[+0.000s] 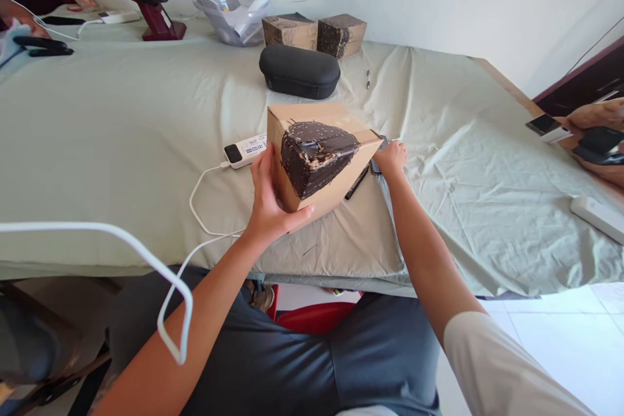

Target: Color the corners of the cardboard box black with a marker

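Note:
A tan cardboard box (pixel 329 198), with a dark brown speckled patch (pixel 324 156) over its facing corner, is tilted in front of me. My left hand (pixel 273 201) grips it at the left, thumb along the lower edge and fingers up the side. My right hand (pixel 391 157) is at the box's right corner, over a dark, flat, phone-like object (pixel 377 166). Its fingers are curled, and what lies in them is hidden. Below that corner a black pen (pixel 357 182) lies on the cloth. Left of the box rests a white power bank (pixel 242 151) with a cable plugged in.
Behind the box sit a black zip case (pixel 299 71), two small cartons (pixel 290 31) and a plastic basket (pixel 234 23) of papers. A fan (pixel 163 23) stands back left. A white cable (pixel 112 229) loops across the left foreground. Other people's hands (pixel 597 118) show at both sides.

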The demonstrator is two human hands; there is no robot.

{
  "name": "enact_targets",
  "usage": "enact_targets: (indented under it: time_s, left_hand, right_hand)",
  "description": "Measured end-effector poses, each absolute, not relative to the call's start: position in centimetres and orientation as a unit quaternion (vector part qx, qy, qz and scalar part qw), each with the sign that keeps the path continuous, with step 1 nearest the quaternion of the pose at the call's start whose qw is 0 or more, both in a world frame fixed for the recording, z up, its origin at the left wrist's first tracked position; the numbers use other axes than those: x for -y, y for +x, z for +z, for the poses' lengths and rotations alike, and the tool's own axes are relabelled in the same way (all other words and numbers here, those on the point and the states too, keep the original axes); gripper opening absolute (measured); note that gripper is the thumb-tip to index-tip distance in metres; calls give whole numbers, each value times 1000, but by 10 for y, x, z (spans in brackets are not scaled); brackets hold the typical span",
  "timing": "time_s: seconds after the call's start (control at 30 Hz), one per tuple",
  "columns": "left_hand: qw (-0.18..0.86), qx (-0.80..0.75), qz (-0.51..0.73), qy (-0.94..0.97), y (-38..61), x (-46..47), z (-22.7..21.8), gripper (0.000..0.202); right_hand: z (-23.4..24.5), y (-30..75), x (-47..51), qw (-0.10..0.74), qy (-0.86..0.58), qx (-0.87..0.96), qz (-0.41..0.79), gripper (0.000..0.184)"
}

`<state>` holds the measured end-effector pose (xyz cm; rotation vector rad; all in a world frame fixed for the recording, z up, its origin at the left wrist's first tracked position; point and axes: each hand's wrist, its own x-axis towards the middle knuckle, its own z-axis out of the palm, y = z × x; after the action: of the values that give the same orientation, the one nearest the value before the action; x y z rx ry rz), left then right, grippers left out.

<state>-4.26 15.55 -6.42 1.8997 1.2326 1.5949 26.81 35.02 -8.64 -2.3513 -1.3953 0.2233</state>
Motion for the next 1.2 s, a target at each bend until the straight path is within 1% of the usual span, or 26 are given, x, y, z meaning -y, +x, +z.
enact_targets:
  time_s: [0.17,0.33,0.73,0.9,0.97,1.07,1.13,1.2]
  left_hand:
    - [189,-440,567,670,-43,-156,-64,133]
    - [189,-443,565,670,-43,-155,-63,133]
    - [188,-440,567,670,-43,-155,-64,131]
    - [189,-444,565,669,-44,-155,-64,132]
    - [188,-442,568,668,-44,-156,-64,131]
    - [190,-441,568,668,-47,-157,-66,132]
    - [196,-439,571,666,-48,-157,-67,133]
    - [210,-436,575,660,-49,-157,-67,136]
  right_hand:
    - [-85,271,-353,191,-840,498,96,91]
    - [-86,270,-353,214,-839,491,94,97]
    - [-84,269,-342,185,-837,511,67,86]
    - [-74,264,-338,172,-843,502,86,89]
    - [-71,265,-327,176,-831,522,76,81]
    - [-68,272,-299,195,-737,644,60,55]
    - [-65,276,-278,179,-643,739,86,51]
    - [-58,277,-259,194,-582,782,113,50]
